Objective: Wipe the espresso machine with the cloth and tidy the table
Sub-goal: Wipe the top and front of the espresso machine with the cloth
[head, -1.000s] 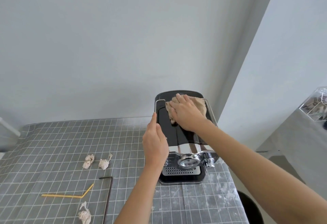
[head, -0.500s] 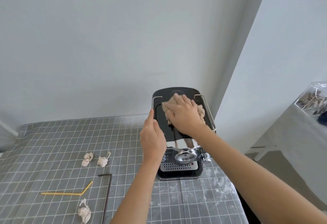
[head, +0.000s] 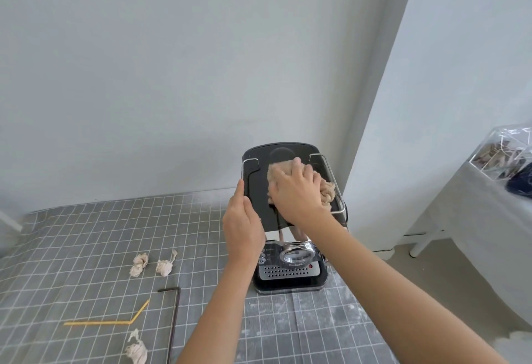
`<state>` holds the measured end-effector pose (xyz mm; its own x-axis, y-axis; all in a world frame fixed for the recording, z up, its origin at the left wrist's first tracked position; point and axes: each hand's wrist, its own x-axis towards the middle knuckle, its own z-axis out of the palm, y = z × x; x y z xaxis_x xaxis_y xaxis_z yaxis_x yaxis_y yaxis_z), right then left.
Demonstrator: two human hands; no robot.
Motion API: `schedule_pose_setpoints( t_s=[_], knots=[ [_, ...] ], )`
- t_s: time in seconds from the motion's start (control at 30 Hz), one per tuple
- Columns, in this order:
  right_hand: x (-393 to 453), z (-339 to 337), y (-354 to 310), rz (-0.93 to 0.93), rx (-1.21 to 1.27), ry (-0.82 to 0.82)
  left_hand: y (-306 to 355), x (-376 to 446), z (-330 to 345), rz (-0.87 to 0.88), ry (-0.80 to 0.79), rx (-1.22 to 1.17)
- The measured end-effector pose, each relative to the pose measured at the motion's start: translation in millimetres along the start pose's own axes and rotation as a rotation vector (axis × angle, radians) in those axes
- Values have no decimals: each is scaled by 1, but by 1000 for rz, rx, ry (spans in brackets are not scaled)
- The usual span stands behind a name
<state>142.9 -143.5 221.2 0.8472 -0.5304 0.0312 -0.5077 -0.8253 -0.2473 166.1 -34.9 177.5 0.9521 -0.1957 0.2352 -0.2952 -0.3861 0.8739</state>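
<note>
Pale wall behind grid-patterned desk (head: 86, 248). Espresso machine (head: 290, 219) at right desk edge, long axis running away from person. Right hand (head: 296, 191) flat, fingers pressed together on cloth (head: 326, 191) atop lid; unwiped black strip lies left of cloth. Left hand (head: 243, 228), fingers together, steadies left side. Paper scraps (head: 152, 264) untouched.

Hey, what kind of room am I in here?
Probably a plain room set up as a home coffee corner: an espresso machine stands on a table with a checked cover against bare white walls, and a second covered table stands to the right.
</note>
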Motion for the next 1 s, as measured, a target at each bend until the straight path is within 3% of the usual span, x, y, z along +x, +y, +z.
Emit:
schedule_pose_setpoints(
  t_s=[0.1,0.17,0.33,0.4,0.63,0.77,1.0],
  knots=[
    [-34,-9,28,-275,122,-24,-1,0,1,4,1,-8],
    [-30,-19,39,-312,155,-75,0,0,3,3,-4,-9],
    [19,-6,8,-5,80,-51,-1,2,4,-2,3,-27],
    [17,1,-2,-1,-6,-38,-2,1,4,1,7,-25],
    [-36,11,11,-210,-14,55,-5,2,5,20,14,-4],
    [-66,12,23,-390,34,194,-7,1,4,58,2,12],
    [-109,17,64,-612,126,239,-6,3,5,57,-23,40]
  ],
)
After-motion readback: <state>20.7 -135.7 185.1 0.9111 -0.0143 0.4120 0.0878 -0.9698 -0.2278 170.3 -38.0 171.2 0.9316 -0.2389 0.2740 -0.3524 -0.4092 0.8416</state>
